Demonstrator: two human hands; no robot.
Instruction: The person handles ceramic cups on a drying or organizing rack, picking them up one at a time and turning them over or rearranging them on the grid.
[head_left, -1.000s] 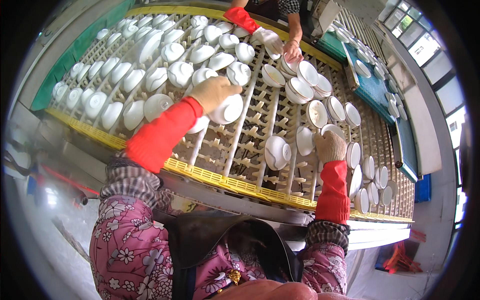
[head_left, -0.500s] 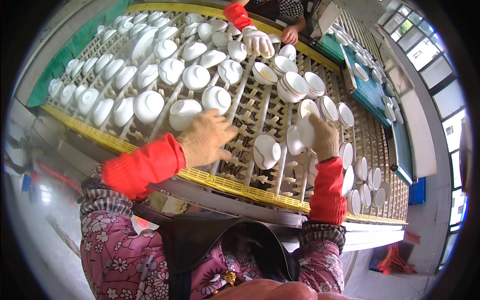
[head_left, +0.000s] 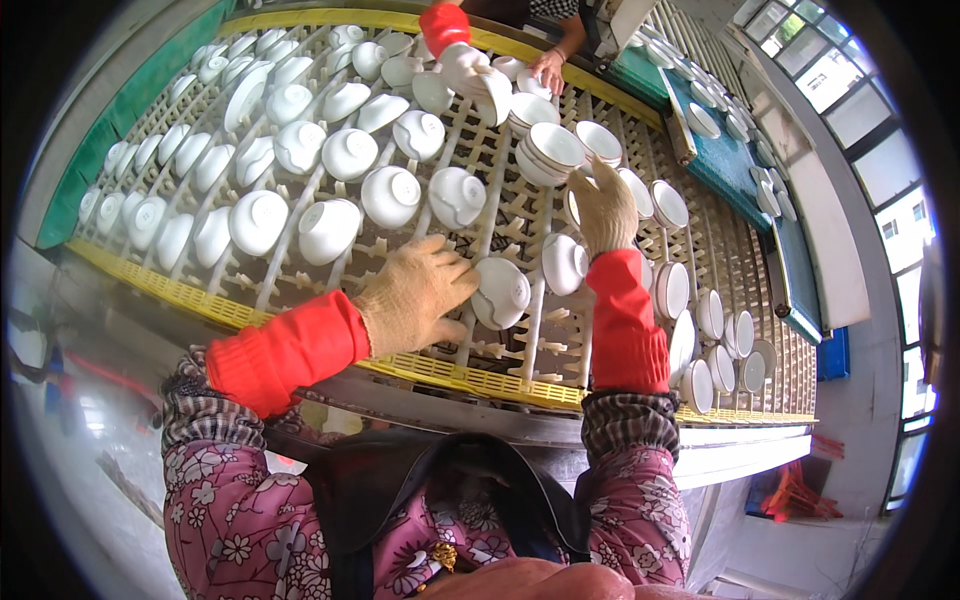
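My left hand (head_left: 415, 297), in a tan knit glove, is open, thumb apart from the fingers. Its fingertips are beside an upturned white bowl (head_left: 502, 293); whether they touch it is unclear. My right hand (head_left: 608, 208), gloved alike, reaches farther over the rack with thumb and fingers spread. Partly behind it is a white bowl (head_left: 572, 207), and just beyond stands a stack of upright bowls (head_left: 550, 150). Another upturned bowl (head_left: 565, 263) sits on the rack left of my right wrist. I see nothing held in either hand.
The pegged conveyor rack (head_left: 400, 265) has a yellow edge (head_left: 480, 385) towards me. Upturned bowls (head_left: 258, 222) fill its left; upright bowls (head_left: 672, 290) lean at right. Opposite, a person's white-gloved hand (head_left: 465, 70) holds a bowl (head_left: 490, 97). A blue-green belt (head_left: 735, 165) carries more dishes.
My right hand has let go of a bowl, now upturned on the rack, and moved farther away. My left hand has shifted slightly nearer. The other person's gloved hand has lifted a bowl.
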